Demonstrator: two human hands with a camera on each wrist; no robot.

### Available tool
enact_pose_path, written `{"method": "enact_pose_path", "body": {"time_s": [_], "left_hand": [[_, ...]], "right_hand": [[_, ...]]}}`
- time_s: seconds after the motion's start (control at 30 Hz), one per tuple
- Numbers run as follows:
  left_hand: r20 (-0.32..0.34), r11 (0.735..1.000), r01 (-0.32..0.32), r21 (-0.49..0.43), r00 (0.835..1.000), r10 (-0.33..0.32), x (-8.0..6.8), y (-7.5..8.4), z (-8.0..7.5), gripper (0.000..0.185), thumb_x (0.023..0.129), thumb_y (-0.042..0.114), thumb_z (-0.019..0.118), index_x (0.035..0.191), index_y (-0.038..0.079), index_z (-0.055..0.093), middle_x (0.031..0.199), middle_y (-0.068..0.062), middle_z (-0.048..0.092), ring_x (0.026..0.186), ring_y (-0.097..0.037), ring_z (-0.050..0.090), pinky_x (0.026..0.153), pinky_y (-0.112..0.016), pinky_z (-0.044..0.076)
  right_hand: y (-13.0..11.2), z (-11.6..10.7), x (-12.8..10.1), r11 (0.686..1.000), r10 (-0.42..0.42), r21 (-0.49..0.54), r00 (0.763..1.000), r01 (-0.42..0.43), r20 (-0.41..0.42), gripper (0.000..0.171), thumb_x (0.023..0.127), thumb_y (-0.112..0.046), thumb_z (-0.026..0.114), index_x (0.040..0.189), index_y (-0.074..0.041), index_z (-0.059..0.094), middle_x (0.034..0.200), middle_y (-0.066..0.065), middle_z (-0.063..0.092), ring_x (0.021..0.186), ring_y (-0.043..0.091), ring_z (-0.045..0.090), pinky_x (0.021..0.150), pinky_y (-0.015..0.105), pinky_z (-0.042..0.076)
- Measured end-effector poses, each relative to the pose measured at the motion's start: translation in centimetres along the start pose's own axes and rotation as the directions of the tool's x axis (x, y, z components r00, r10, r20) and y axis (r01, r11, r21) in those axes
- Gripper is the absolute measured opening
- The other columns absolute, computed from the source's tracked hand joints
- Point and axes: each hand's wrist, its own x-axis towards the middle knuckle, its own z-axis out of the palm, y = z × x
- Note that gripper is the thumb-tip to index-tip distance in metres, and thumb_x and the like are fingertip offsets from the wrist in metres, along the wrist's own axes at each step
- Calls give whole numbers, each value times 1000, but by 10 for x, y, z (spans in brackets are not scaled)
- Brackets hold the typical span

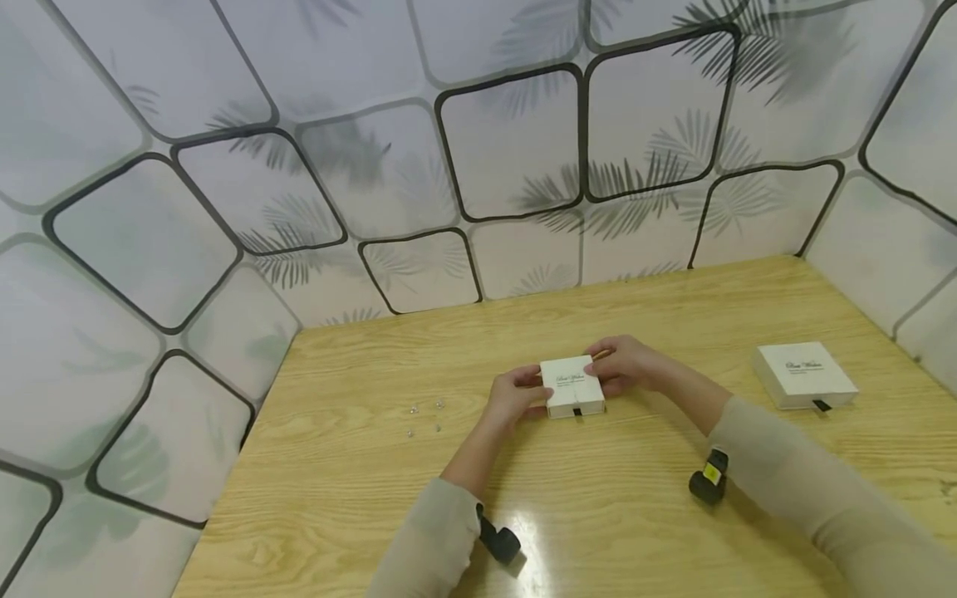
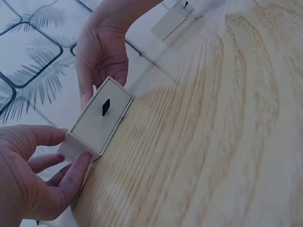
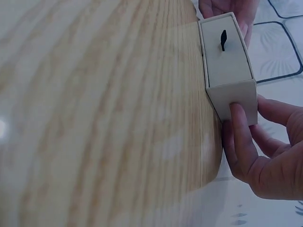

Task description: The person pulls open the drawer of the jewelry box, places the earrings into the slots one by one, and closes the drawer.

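I have the white box (image 1: 571,381) between both hands on the bench (image 1: 598,507): my left grip (image 1: 514,399) is narrow, pinching its left end, and my right grip (image 1: 630,365) is curled round its right end. The box looks closed, its drawer front (image 2: 97,124) sitting in the sleeve, so I judge the work to be at the handling of a closed box, with no drawer drawn out. Whether this is a start or a finish I cannot tell. The four tiny pieces (image 1: 414,409) lie loose to the left, untouched, and the second box (image 1: 807,372) stands well apart to the right, in neither grip.

Only the head view gives me the lettering (image 1: 573,379) on the lid and those pieces. Both wrist views show the drawer front face-on, with its black tab (image 3: 223,40) sticking out; from above, that is a dark speck. The left wrist view also catches the second box; the right one does not.
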Motion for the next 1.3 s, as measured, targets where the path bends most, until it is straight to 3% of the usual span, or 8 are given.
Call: {"method": "enact_pose_path", "body": {"time_s": [0.3, 0.5, 0.7, 0.97, 1.3], "left_hand": [[17, 1000, -4, -1, 1000, 4, -3, 0, 4, 54, 82, -6, 66, 134, -3, 48, 120, -19, 55, 99, -28, 62, 80, -36, 57], [32, 997, -29, 66, 999, 27, -7, 4, 2, 55, 83, -3, 67, 135, -4, 47, 119, -19, 55, 100, -28, 63, 80, -38, 57], [41, 995, -39, 90, 999, 35, -12, 4, 2, 50, 85, -1, 66, 132, -7, 48, 117, -20, 55, 98, -27, 63, 80, -39, 57], [31, 993, -30, 118, 999, 26, -25, 1, 3, 44, 85, 5, 68, 125, -7, 55, 105, -17, 62, 82, -19, 65, 77, -33, 58], [40, 995, -45, 94, 998, 41, -44, 2, -1, 38, 87, 10, 66, 119, -8, 59, 101, -18, 67, 91, -30, 68, 79, -38, 57]], "right_hand": [[-1, -8, 4, 1000, 28, 13, 999, -28, 43, 51, 89, -6, 63, 132, 10, 42, 105, 10, 61, 82, 15, 65, 73, 32, 58], [-2, -12, 7, 999, 26, 26, 997, -28, 69, 47, 89, -6, 64, 129, 9, 44, 97, 6, 63, 81, 14, 64, 70, 28, 58], [-2, -12, 7, 999, 39, 30, 997, -41, 71, 46, 88, -4, 64, 128, 9, 45, 93, 3, 64, 79, 13, 64, 68, 27, 58], [2, -12, 3, 998, 46, 44, 997, -49, 68, 45, 87, -4, 65, 126, 8, 47, 91, 2, 65, 78, 13, 64, 67, 26, 58], [3, -13, 1, 997, 47, 56, 996, -51, 73, 44, 87, -4, 65, 126, 8, 47, 92, 4, 65, 79, 15, 66, 69, 28, 58]]}}
